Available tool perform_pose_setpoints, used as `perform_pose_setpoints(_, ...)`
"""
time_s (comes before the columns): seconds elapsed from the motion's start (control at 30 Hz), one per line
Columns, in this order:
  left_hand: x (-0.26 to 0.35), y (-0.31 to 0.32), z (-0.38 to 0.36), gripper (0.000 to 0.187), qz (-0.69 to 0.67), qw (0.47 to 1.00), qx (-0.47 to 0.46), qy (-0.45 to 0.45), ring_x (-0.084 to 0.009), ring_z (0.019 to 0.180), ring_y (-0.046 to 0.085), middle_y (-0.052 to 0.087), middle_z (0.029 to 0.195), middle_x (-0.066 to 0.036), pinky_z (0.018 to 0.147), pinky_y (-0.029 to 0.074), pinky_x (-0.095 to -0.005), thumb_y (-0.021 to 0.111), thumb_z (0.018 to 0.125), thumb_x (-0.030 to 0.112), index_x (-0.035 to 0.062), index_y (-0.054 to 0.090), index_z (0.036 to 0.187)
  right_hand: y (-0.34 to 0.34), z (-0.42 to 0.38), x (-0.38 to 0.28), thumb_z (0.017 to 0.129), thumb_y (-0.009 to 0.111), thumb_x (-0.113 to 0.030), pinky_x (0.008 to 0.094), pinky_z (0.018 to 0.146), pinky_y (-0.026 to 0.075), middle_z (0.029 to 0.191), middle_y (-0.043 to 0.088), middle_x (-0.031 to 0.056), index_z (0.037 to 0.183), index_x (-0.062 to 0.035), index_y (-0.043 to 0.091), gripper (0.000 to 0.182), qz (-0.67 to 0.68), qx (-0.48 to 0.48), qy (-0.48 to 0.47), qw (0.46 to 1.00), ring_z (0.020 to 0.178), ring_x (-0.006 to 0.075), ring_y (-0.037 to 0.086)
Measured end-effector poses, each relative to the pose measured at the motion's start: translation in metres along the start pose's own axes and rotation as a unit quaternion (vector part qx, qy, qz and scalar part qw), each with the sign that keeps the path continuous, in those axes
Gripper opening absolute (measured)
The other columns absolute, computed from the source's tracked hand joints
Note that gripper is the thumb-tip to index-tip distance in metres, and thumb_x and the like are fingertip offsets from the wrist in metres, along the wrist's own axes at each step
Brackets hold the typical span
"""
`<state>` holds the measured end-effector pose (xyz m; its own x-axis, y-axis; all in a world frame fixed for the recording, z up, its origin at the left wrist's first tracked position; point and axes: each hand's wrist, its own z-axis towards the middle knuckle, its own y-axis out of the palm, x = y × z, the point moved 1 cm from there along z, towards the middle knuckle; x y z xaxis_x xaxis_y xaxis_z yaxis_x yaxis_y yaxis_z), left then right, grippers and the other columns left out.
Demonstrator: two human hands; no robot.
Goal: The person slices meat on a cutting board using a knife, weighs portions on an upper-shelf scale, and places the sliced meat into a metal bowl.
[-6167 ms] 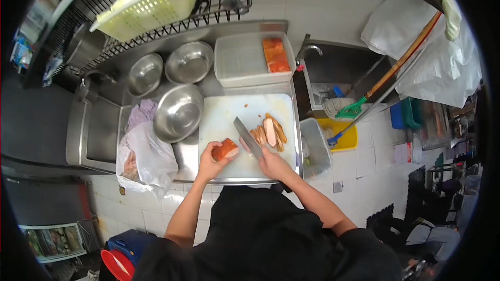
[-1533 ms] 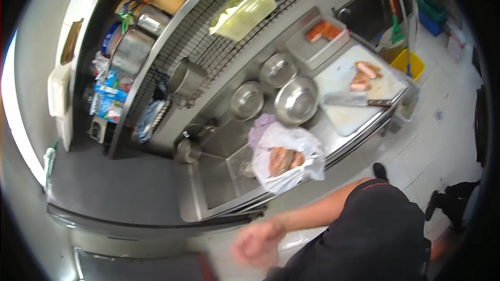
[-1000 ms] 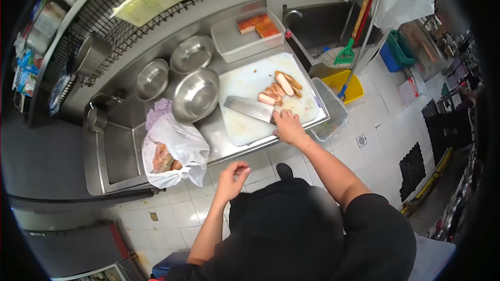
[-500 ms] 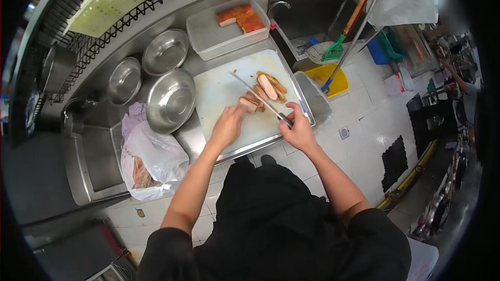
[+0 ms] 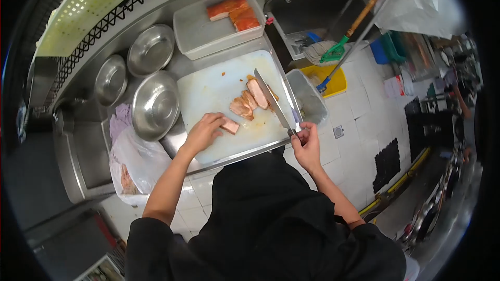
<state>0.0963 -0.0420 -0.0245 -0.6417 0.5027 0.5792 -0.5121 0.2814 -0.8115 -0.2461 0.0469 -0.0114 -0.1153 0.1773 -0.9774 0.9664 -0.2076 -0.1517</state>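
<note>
My left hand (image 5: 204, 133) has its fingers closed on the end of a small piece of pork (image 5: 229, 126), low on the white cutting board (image 5: 204, 89). At the board's right edge, my right hand (image 5: 307, 148) grips the handle of a long kitchen knife (image 5: 273, 101). Its blade points away from me and lies over or beside the remaining meat. Cut pork pieces (image 5: 242, 108) sit in the middle of the board, close to a longer pale slab (image 5: 257, 94) left of the blade. Small crumbs are scattered on the board.
A plastic tub (image 5: 200, 35) with red-skinned pork slabs (image 5: 234, 12) stands behind the board. Steel bowls (image 5: 155, 106) and a plastic bag (image 5: 138, 158) lie to the left. On the right are a clear bin (image 5: 307, 96), a yellow bucket (image 5: 333, 82) and mop handles (image 5: 373, 1).
My left hand has moved left and nearer to me with a pork piece, away from the other meat. The knife has shifted right, its blade now turned more directly away from me.
</note>
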Motion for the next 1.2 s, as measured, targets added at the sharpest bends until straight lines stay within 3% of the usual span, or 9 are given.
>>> perform_pose_setpoints(0.2,0.009,-0.009,0.033,0.027,0.049,0.989,-0.120,-0.068,-0.0335,0.115,0.060,0.069,0.117,-0.012,0.100,0.049,-0.0399,0.072,0.078,0.001,0.0039,0.071,0.105,-0.014,0.020,-0.005,0.096,0.065,-0.021,0.0358,0.055,0.041,0.063,0.053,0.0064,0.121,-0.0047,0.047,0.036,-0.123,-0.131,0.017,0.984,0.057,0.0174,0.052)
perform_pose_setpoints(0.33,0.022,0.009,0.069,0.025,-0.061,0.982,-0.023,-0.175,-0.0338,0.115,0.060,0.069,0.109,-0.013,0.099,0.049,-0.0394,0.075,0.077,0.004,0.0026,0.070,0.101,-0.018,0.029,-0.011,0.097,0.064,-0.025,0.0397,0.055,0.042,0.063,0.054,0.0095,0.120,-0.0063,0.049,0.033,-0.167,-0.158,0.015,0.973,0.056,0.0222,0.053)
perform_pose_setpoints(0.4,0.030,0.028,0.082,0.028,-0.015,0.977,0.127,-0.173,-0.0341,0.107,0.063,0.069,0.097,-0.014,0.097,0.050,-0.0397,0.080,0.075,0.011,0.0020,0.069,0.099,-0.016,0.031,-0.008,0.097,0.064,-0.025,0.0403,0.055,0.042,0.064,0.055,0.0106,0.120,-0.0070,0.049,0.032,-0.158,-0.148,0.008,0.976,0.055,0.0240,0.053)
perform_pose_setpoints(0.53,0.033,0.017,0.083,0.024,-0.029,0.970,0.069,-0.231,-0.0301,0.096,0.066,0.067,0.090,-0.013,0.092,0.053,-0.0370,0.079,0.077,0.006,0.0015,0.068,0.097,-0.011,0.033,-0.007,0.097,0.064,-0.025,0.0407,0.055,0.042,0.064,0.056,0.0109,0.120,-0.0071,0.050,0.032,-0.137,-0.152,0.008,0.979,0.055,0.0243,0.054)
perform_pose_setpoints(0.7,0.014,0.003,0.040,0.014,-0.260,0.924,0.047,-0.275,-0.0218,0.097,0.068,0.070,0.103,-0.013,0.086,0.054,-0.0307,0.064,0.082,-0.012,-0.0005,0.065,0.090,0.000,0.030,-0.012,0.098,0.063,-0.026,0.0423,0.057,0.045,0.065,0.059,0.0142,0.119,-0.0070,0.049,0.032,-0.154,-0.156,0.009,0.976,0.058,0.0290,0.060)
perform_pose_setpoints(0.93,-0.010,0.017,0.017,0.024,-0.172,0.972,0.104,-0.124,-0.0289,0.106,0.067,0.071,0.112,-0.014,0.095,0.053,-0.0371,0.050,0.084,-0.015,-0.0002,0.067,0.092,0.021,0.020,-0.041,0.100,0.058,-0.025,0.0495,0.067,0.049,0.075,0.065,0.0244,0.121,-0.0058,0.050,0.029,-0.258,-0.214,0.028,0.942,0.071,0.0446,0.065)
perform_pose_setpoints(1.03,-0.004,0.022,0.020,0.021,-0.099,0.981,0.146,-0.086,-0.0324,0.106,0.065,0.071,0.109,-0.014,0.096,0.052,-0.0406,0.053,0.085,-0.011,0.0000,0.068,0.095,0.026,0.013,-0.033,0.101,0.056,-0.024,0.0503,0.072,0.050,0.081,0.067,0.0271,0.124,-0.0051,0.050,0.030,-0.261,-0.209,-0.043,0.942,0.078,0.0477,0.066)
perform_pose_setpoints(1.13,0.009,0.030,0.042,0.020,-0.088,0.971,0.149,-0.164,-0.0341,0.108,0.061,0.068,0.112,-0.015,0.097,0.050,-0.0426,0.067,0.084,0.004,0.0029,0.068,0.104,0.026,0.012,-0.035,0.101,0.056,-0.023,0.0496,0.072,0.051,0.082,0.067,0.0289,0.125,-0.0044,0.051,0.031,-0.257,-0.191,-0.018,0.947,0.081,0.0486,0.066)
perform_pose_setpoints(1.2,0.020,0.035,0.062,0.040,-0.014,0.978,0.143,-0.151,-0.0361,0.109,0.057,0.062,0.116,-0.016,0.097,0.048,-0.0440,0.081,0.077,0.021,0.0065,0.066,0.111,0.022,0.016,-0.030,0.101,0.056,-0.021,0.0495,0.070,0.051,0.081,0.066,0.0295,0.125,-0.0035,0.051,0.030,-0.236,-0.143,-0.024,0.961,0.081,0.0490,0.066)
